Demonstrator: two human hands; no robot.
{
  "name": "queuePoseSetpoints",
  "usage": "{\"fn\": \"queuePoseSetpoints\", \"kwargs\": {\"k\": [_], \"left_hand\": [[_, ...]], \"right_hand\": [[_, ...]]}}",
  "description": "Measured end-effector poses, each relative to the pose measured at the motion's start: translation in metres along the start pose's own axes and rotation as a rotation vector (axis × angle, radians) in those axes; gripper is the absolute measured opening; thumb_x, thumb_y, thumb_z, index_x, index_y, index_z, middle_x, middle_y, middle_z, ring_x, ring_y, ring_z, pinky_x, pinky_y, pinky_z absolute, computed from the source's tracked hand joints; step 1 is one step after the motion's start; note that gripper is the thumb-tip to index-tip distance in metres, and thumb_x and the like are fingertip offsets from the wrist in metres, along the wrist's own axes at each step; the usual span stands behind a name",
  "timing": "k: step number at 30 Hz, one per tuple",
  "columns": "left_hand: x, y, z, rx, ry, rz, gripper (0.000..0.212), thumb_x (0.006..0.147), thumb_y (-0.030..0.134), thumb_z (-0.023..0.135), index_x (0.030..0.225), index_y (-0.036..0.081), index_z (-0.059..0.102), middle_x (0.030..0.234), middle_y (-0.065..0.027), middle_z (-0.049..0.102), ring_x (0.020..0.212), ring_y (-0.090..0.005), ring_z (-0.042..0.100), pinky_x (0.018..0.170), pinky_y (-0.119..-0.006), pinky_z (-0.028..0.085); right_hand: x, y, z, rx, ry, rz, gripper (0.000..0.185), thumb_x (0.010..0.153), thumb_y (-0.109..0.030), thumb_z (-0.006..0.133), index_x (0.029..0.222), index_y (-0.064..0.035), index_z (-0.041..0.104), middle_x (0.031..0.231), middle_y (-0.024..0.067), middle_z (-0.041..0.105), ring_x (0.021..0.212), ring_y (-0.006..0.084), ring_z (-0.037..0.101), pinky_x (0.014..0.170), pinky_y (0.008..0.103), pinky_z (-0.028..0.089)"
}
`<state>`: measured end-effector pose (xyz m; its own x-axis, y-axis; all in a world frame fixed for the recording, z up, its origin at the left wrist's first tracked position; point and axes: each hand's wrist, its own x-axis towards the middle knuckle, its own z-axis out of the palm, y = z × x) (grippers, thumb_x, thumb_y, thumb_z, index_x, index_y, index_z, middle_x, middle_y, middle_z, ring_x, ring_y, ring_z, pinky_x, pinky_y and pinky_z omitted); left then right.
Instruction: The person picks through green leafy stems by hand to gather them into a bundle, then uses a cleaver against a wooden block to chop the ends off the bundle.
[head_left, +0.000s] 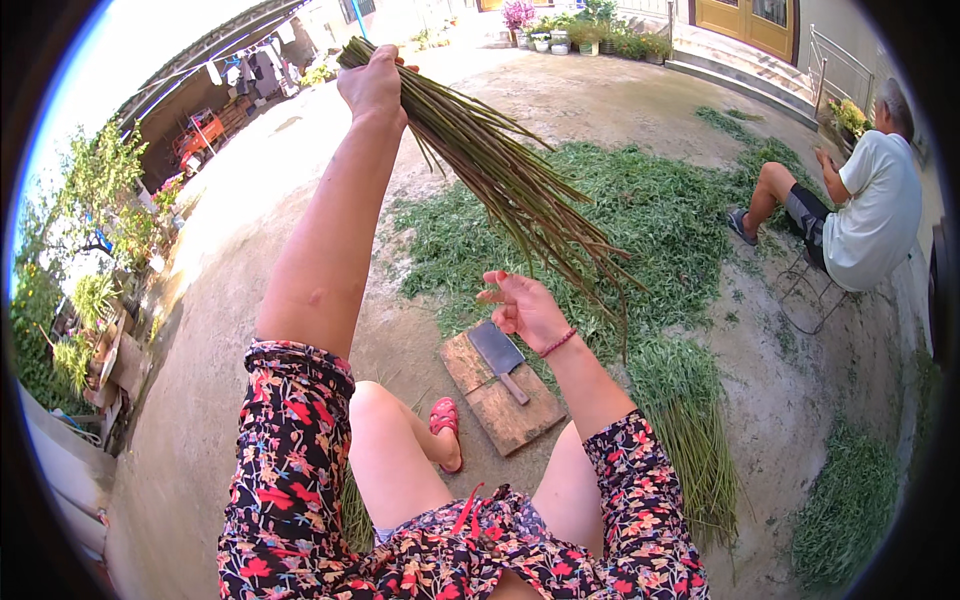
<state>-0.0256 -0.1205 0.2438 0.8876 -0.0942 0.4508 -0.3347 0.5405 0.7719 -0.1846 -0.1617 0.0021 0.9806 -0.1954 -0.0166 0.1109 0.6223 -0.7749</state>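
Raised high, my left hand (373, 84) grips one end of a bundle of long green-brown plant stems (499, 165). The stems fan out downward to the right, their thin tips hanging above the cut greens. Below the bundle, my right hand (529, 306) is held in the air with its fingers partly curled and apart, and nothing shows in it. Beneath that hand a worn wooden chopping board (480, 409) lies on the ground between my legs. A cleaver (499, 356) with a dark blade and wooden handle rests flat on the board.
A wide layer of leafy greens (600, 210) covers the concrete ahead. Uncut leafy stalks (690, 450) lie by my right leg, with another green heap (844, 502) farther right. A person (870, 195) sits on a wire-legged stool at right. Potted plants (570, 37) line the back.
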Motion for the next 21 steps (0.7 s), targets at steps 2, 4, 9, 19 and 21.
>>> {"fn": "queuePoseSetpoints", "kwargs": {"k": [2,4,9,19,21], "left_hand": [[-0.010,-0.011,-0.002,-0.035,0.058,-0.041,0.015,0.071,0.004,0.052,0.074,-0.008,0.043,0.066,-0.0129,0.048,0.054,-0.0245,0.054,0.048,-0.034,0.048],[0.000,-0.015,-0.016,-0.072,0.124,-0.078,0.015,0.069,0.002,0.051,0.073,-0.007,0.041,0.064,-0.0125,0.047,0.053,-0.0242,0.053,0.046,-0.034,0.046],[0.029,-0.023,-0.058,-0.107,0.279,-0.077,0.011,0.067,0.000,0.050,0.068,-0.007,0.042,0.064,-0.0128,0.047,0.052,-0.0242,0.052,0.045,-0.034,0.046],[0.065,0.001,-0.148,-0.286,0.568,-0.035,0.013,0.065,-0.003,0.048,0.074,-0.005,0.039,0.072,-0.0137,0.049,0.060,-0.0290,0.054,0.055,-0.038,0.049],[0.056,0.004,-0.146,-0.220,0.530,0.068,0.014,0.067,0.000,0.052,0.072,-0.005,0.040,0.071,-0.0130,0.048,0.059,-0.0274,0.053,0.053,-0.036,0.049]], "right_hand": [[0.002,0.012,-0.024,0.023,0.051,-0.115,0.026,0.082,-0.030,0.045,0.088,-0.0046,0.050,0.070,0.0055,0.055,0.043,0.0079,0.045,0.035,0.0182,0.031],[0.001,0.018,-0.027,-0.073,0.165,-0.182,0.023,0.083,-0.023,0.043,0.079,-0.0033,0.054,0.060,0.0022,0.053,0.041,0.0069,0.043,0.034,0.0181,0.029],[0.001,0.026,-0.072,-1.005,0.471,-0.553,0.019,0.078,-0.018,0.049,0.068,-0.0057,0.059,0.054,0.0095,0.053,0.046,0.0161,0.049,0.047,0.0276,0.040],[-0.012,0.013,-0.144,0.278,0.957,-0.175,0.016,0.084,-0.019,0.038,0.098,-0.0149,0.044,0.050,-0.0019,0.033,0.037,0.0080,0.031,0.031,0.0217,0.021],[-0.015,0.013,-0.151,0.048,0.970,-0.283,0.021,0.084,-0.020,0.039,0.103,-0.0159,0.046,0.049,-0.0027,0.034,0.037,0.0065,0.030,0.031,0.0215,0.021]]}}
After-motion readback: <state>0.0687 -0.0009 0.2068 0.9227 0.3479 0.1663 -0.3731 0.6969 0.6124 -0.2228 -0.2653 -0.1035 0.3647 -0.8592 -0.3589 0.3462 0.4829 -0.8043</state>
